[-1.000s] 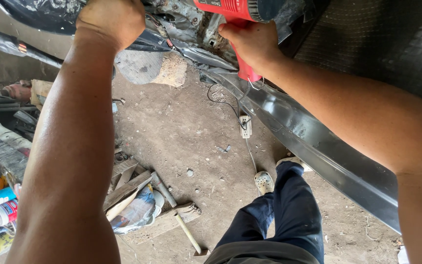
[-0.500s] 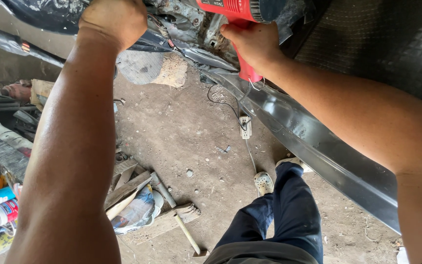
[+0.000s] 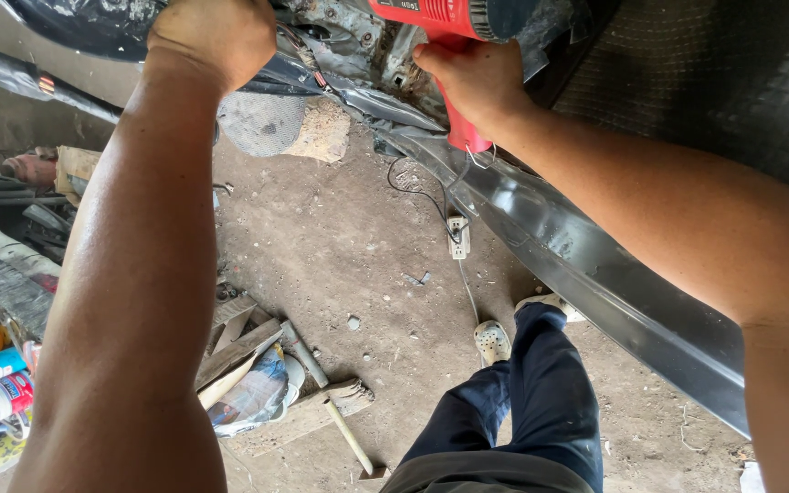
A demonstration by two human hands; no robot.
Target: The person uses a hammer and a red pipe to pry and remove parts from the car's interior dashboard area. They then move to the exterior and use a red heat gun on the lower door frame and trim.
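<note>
Dirt floor (image 3: pixel 340 246) lies near, strewn with wood scraps (image 3: pixel 248 351). Farther up, the right hand (image 3: pixel 472 82) is wrapped round the red power tool (image 3: pixel 440 27); the left hand (image 3: pixel 212 36), closed, braces the dark bodywork (image 3: pixel 84 23). Keeping that brace firm should steady the tool.

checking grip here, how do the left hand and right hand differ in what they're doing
The right hand is wrapped around the handle of a red power tool; the left hand holds no tool and is closed in a fist against the dark metal body. Both are raised, arms outstretched.
</note>
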